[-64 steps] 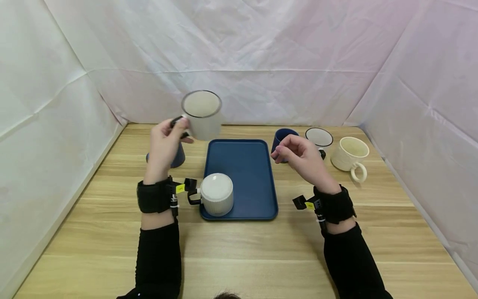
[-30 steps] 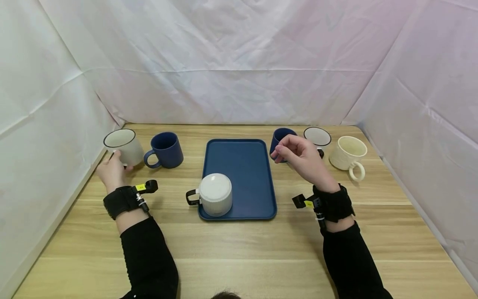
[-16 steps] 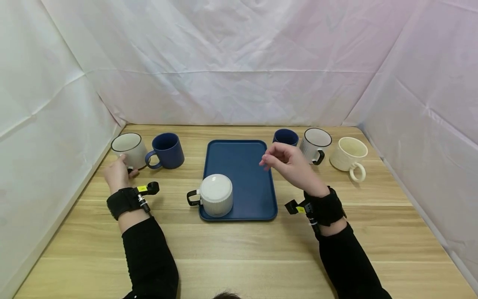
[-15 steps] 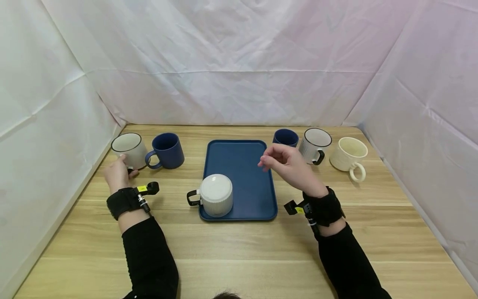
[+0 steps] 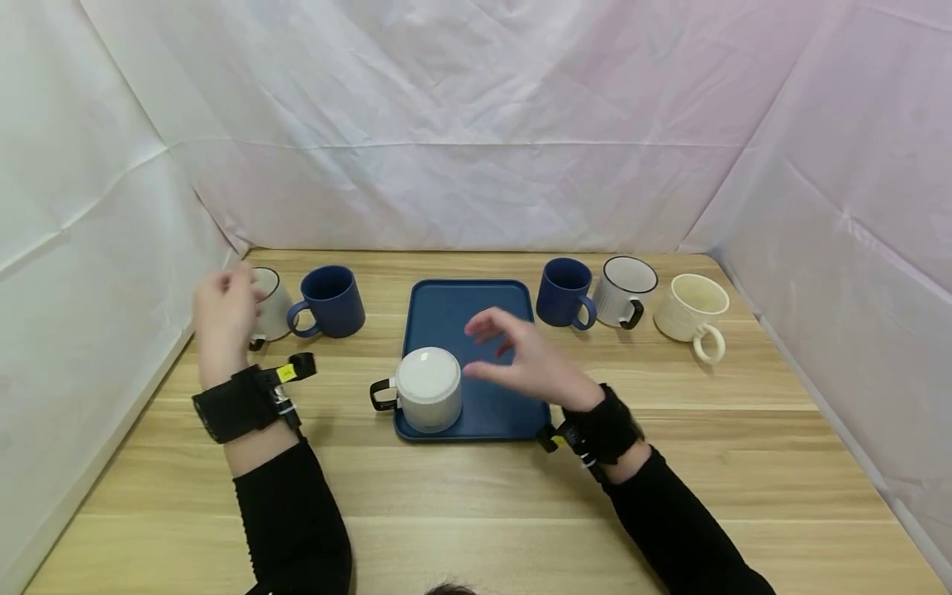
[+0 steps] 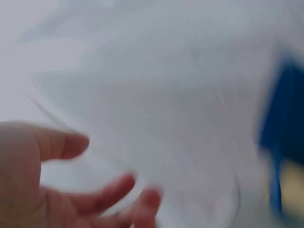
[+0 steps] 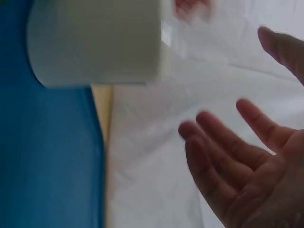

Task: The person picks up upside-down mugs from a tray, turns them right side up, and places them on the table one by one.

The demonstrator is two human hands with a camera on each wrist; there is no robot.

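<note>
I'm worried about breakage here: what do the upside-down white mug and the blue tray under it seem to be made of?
The upside-down white mug looks like glazed ceramic: thick ribbed wall, soft sheen, black handle. The blue tray looks like matte plastic, judging by its even colour, rounded corners and thin raised rim, though coated metal cannot be excluded.

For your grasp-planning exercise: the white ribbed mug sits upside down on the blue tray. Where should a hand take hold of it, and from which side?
Grip the white ribbed mug by its black handle, coming from the left: the handle juts past the blue tray edge, unobstructed. The right hand hovers open beside it.
</note>
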